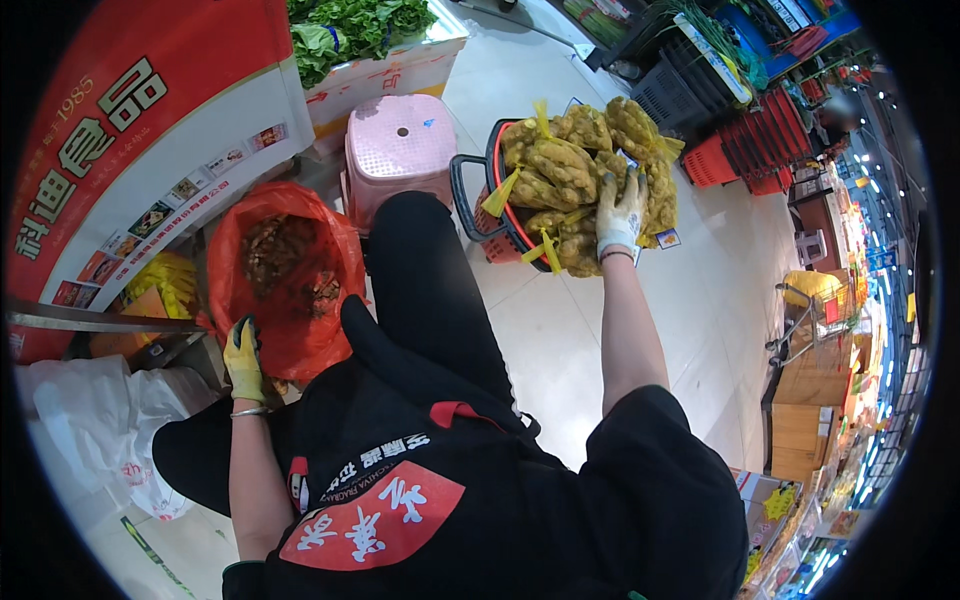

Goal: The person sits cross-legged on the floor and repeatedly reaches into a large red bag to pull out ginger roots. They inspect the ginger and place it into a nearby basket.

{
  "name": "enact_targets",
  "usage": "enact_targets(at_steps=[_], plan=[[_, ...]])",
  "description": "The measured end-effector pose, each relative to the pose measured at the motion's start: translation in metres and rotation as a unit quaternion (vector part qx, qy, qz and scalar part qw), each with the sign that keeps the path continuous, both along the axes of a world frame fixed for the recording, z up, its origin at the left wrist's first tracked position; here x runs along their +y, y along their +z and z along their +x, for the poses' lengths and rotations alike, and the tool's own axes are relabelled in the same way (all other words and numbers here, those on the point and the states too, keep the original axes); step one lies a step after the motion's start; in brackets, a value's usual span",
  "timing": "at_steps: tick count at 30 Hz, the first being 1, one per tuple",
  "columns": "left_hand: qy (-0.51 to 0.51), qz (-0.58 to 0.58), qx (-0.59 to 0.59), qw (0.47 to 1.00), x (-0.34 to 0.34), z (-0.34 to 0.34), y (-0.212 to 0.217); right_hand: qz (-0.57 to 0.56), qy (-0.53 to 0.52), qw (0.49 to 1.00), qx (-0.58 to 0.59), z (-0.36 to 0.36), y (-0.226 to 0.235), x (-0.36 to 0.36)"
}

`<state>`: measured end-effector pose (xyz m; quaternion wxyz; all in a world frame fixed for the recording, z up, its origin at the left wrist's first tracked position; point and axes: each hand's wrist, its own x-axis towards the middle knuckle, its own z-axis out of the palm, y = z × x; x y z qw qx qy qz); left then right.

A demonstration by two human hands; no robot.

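Note:
My right hand, in a white work glove with dark fingertips, lies with fingers spread on top of yellow mesh bags of ginger. They are heaped above the rim of a red basket with a black handle. At the lower left, my left hand wears a yellowish glove with dark fingertips. Its fingers are closed at the edge of an open red plastic bag. Inside that bag lie brown, dirt-covered pieces, too unclear to name.
A pink stool stands beyond my knee. Leafy greens fill a white box behind it. A red-and-white printed panel borders the left, with white plastic bags below. Stacked red baskets and a shopping cart are at right.

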<state>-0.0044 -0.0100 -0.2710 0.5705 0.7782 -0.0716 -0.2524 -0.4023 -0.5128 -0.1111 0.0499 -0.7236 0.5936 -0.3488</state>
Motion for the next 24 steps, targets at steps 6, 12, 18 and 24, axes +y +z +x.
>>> enact_targets(at_steps=[6,12,18,24], plan=[[0.006,-0.034,-0.004,0.999,-0.009,-0.009,-0.016,-0.041,0.088,0.994,0.042,-0.032,-0.022,-0.041],[0.052,-0.008,-0.066,0.996,-0.015,-0.022,0.038,-0.105,0.075,0.969,0.213,-0.018,-0.018,-0.025],[0.084,0.005,-0.178,0.98,-0.011,-0.029,0.037,-0.203,0.246,0.948,-0.013,0.081,0.049,0.005],[0.213,-0.186,-0.066,0.957,-0.005,-0.011,0.087,0.132,0.466,0.787,-0.383,0.265,0.082,0.15]])
